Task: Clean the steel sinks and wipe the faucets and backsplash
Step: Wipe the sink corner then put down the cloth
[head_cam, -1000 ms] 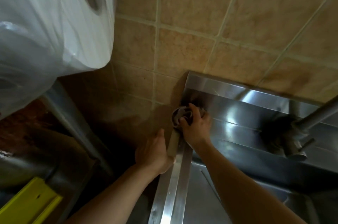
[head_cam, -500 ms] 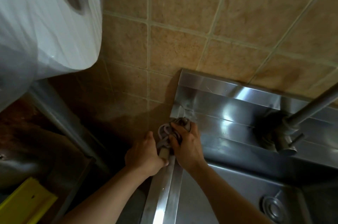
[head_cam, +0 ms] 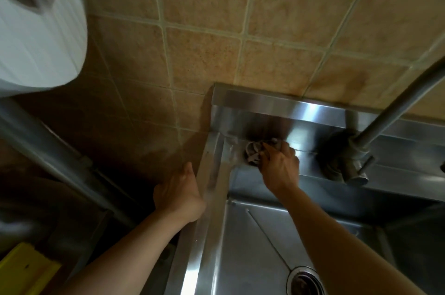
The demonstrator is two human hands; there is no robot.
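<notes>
A steel sink (head_cam: 243, 244) fills the lower right, with its drain (head_cam: 304, 281) near the bottom edge. My right hand (head_cam: 279, 167) holds a crumpled grey cloth (head_cam: 253, 153) against the steel backsplash (head_cam: 267, 121) at the sink's back left corner. On the outer side of the sink's left rim (head_cam: 212, 174) my left hand (head_cam: 179, 192) rests, its fingers hidden behind the edge. The faucet (head_cam: 354, 157) is mounted on the backsplash to the right of the cloth, and its pipe rises to the upper right.
Tan wall tiles (head_cam: 204, 58) cover the wall behind and to the left of the sink. A large white paper roll (head_cam: 41, 36) hangs at the upper left above a grey pipe (head_cam: 48, 150). A yellow object (head_cam: 26, 270) lies at the bottom left.
My right hand has slid the cloth to the right, from the rim's back end onto the backsplash. The view has dropped, showing more of the basin and drain.
</notes>
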